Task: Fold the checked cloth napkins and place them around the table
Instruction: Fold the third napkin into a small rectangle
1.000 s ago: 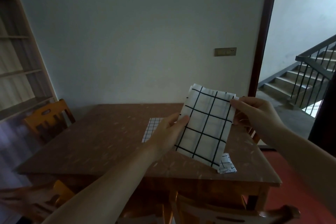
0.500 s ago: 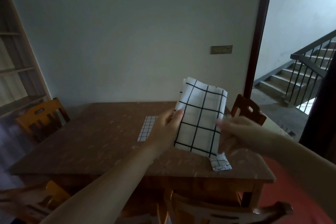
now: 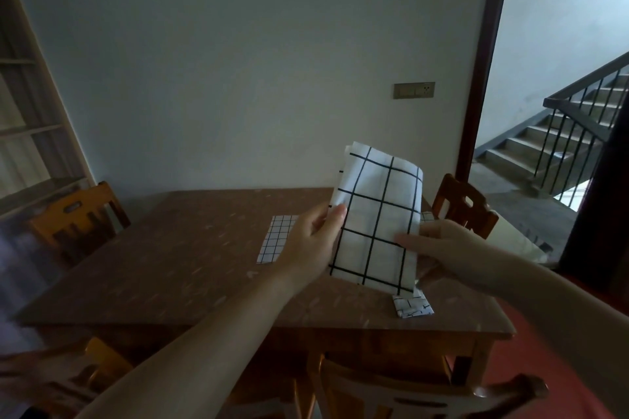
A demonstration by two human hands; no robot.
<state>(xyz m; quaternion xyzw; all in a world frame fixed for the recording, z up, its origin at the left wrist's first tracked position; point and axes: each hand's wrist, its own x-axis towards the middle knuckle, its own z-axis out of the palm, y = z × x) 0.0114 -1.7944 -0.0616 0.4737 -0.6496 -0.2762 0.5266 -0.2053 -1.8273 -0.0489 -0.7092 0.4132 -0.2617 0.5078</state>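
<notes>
The right hand (image 3: 442, 245), which a second ago was pinching the top corner of the folded checked napkin (image 3: 376, 218), has dropped to its lower right edge, where the fingers are now lying across the front of the cloth with the thumb hidden behind it. In the head view, the left hand (image 3: 315, 241) is gripping the napkin's left edge, thumb on the front face, holding it upright in the air above the brown surface (image 3: 170, 255). A second napkin (image 3: 276, 238) with a finer check is lying flat on the surface behind the left hand, and a small folded one (image 3: 412, 305) is resting near the front right corner. Wooden chairs (image 3: 464, 206) are standing around the surface, and a staircase (image 3: 558, 136) is showing through the open doorway at right.
</notes>
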